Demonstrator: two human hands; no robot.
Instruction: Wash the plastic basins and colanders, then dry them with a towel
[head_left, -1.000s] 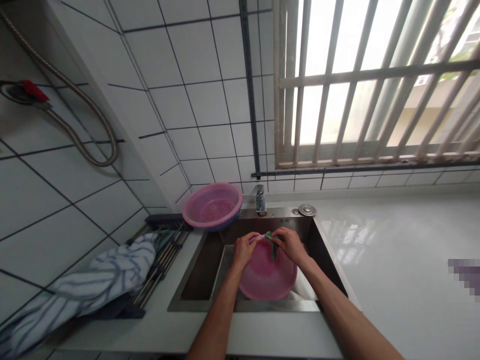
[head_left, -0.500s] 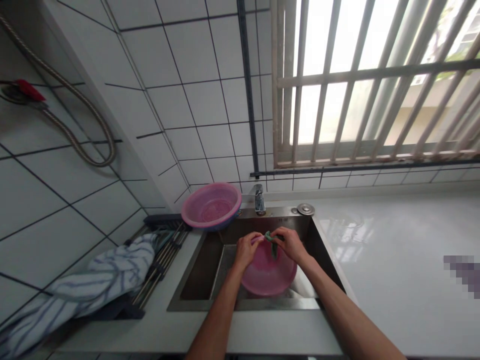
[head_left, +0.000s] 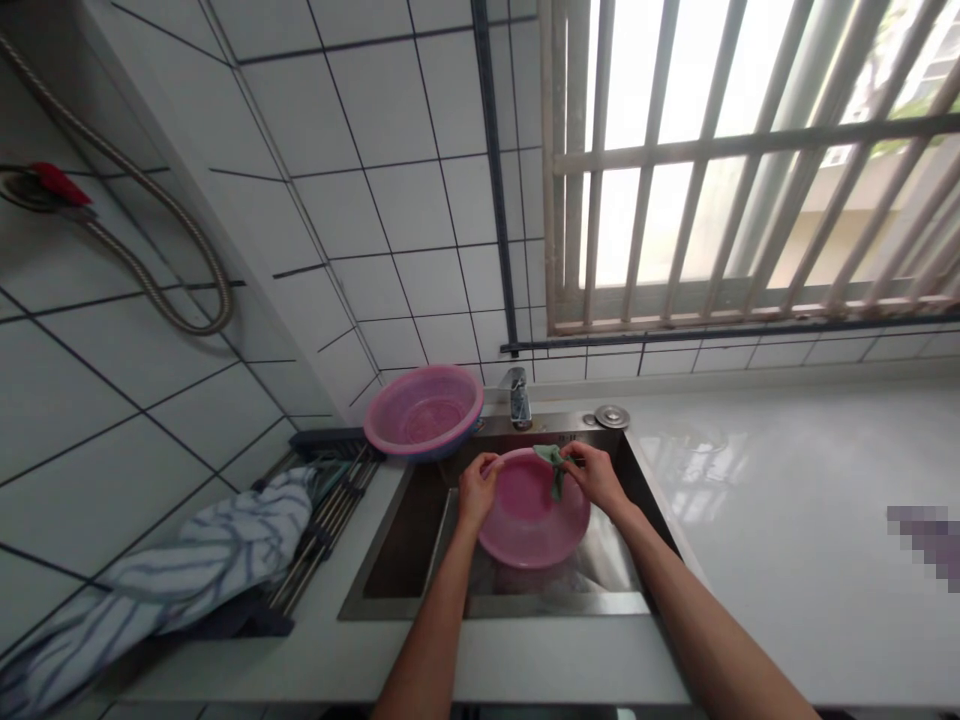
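Note:
A pink plastic basin is held over the steel sink, its inside facing up toward me. My left hand grips the basin's left rim, fingers closed round it. On the basin's right rim lies a small green cloth, pinched in my right hand. Part of the cloth hangs down against the basin's inner wall. My right fingertips partly cover the rim there.
Another pink basin rests at the sink's back left corner, beside the faucet. A drain strainer sits on the back right corner. On the left, a striped towel lies over a rack. A white counter extends right.
My left hand has moved left along the rim, and my right hand has shifted right with the cloth. The hands are farther apart, and the basin sits slightly higher in view.

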